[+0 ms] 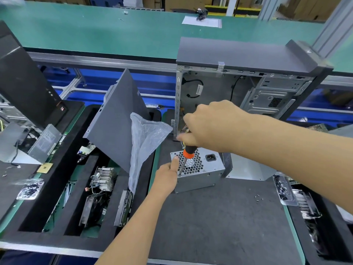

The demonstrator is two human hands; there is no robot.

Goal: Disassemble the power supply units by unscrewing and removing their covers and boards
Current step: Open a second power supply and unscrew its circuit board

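A silver power supply unit [207, 174] stands on the dark mat, its honeycomb fan grille and black power socket facing up. My right hand [212, 125] grips a screwdriver [188, 153] with an orange and black handle from above. The shaft points down, with its tip at the unit's near left corner. My left hand [167, 174] rests against the unit's left side, and its index finger touches the grille's edge beside the shaft.
An open grey computer case [248, 77] stands just behind the unit. A grey side panel [116, 119] and a clear plastic bag [145, 140] lean at the left. Black foam trays [57, 188] hold a heatsink, boards and drives. Loose screws [258, 197] lie on the mat at right.
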